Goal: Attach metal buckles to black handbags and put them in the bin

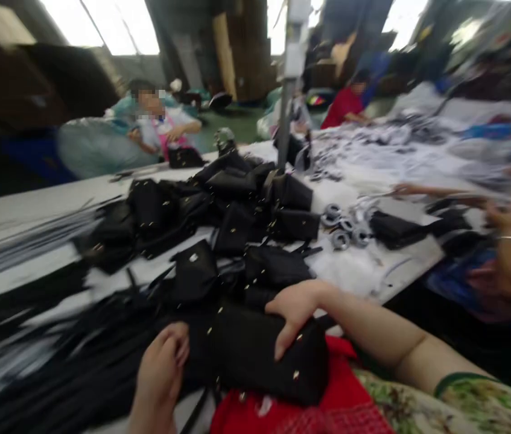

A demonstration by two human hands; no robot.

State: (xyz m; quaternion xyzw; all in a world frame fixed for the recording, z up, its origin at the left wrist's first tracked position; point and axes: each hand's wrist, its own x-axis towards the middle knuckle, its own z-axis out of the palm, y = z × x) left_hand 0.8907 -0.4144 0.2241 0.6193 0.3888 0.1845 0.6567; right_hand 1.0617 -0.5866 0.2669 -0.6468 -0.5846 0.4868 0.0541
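A small black handbag point(255, 355) with gold studs lies in front of me, partly over a red cloth point(291, 413). My right hand point(295, 313) grips its top edge, fingers curled over the side. My left hand point(162, 364) is closed at the bag's left end, fingers pressed together on it. Beyond them lies a heap of similar black bags point(219, 217) on the white table point(20, 208).
Black straps point(33, 355) spread across the left of the table. Metal rings point(345, 226) lie to the right of the heap. A co-worker's arm point(508, 241) reaches in at the right. Two people sit at the far side. A grey pole point(288, 90) stands at the table's back.
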